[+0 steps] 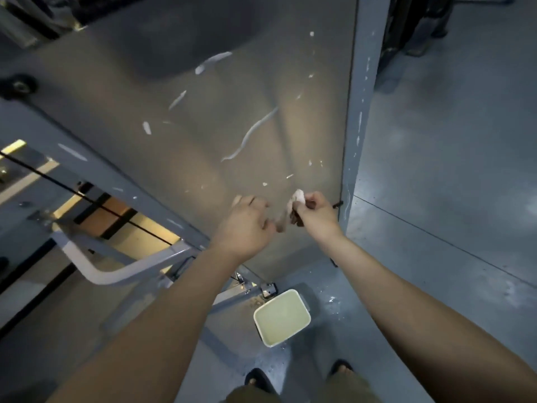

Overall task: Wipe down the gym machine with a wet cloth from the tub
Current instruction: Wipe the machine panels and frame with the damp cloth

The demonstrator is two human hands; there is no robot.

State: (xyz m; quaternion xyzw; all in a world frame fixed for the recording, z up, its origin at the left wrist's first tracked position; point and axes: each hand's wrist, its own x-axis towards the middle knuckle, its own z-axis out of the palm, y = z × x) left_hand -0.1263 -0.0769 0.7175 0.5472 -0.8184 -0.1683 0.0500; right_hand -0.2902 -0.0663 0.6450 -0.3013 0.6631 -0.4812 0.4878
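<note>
Floor of grey-blue painted concrete (436, 199) lies open to the right of the grey, white-smeared gym machine panel (232, 126). A white square plastic tub (287, 335) sits at the panel's foot. The left hand (247, 225) and right hand (318, 216), fingers curled, pinch a crumpled white-and-brown cloth (297, 197) near the panel's right edge.

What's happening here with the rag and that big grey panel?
A person stands at the gym machine's grey panel, holding a cloth just in front of it. The right hand grips one end and the left hand appears to hold the other, as if wringing or stretching it. White streaks mark the panel, so the wiping isn't finished. The tub of pale water sits on the floor below.
</note>
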